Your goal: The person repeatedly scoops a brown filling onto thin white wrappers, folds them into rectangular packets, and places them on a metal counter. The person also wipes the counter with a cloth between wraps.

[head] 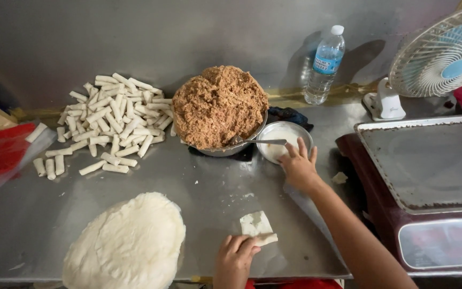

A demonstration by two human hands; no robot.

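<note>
Left hand point(235, 259): fingers pressed on a half-rolled wrapper roll point(258, 228), near table point(215, 187) edge.
Right hand point(299, 168): open, fingertips reaching into small paste bowl point(284, 140).
Handling: likely soft, light, tearable; hold rolled end gently.
Around: filling bowl point(220, 107), finished rolls point(110, 120), wrapper stack point(126, 243).

two hands: left hand point(235, 260), right hand point(298, 168). one half-rolled wrapper point(256, 226). one filling bowl point(220, 107). one small paste bowl point(284, 140). one spoon point(260, 142). one wrapper stack point(126, 243). one water bottle point(325, 65). one fan point(438, 53). one scale point(429, 187). finished rolls point(110, 122): dozens, too many to count.
</note>
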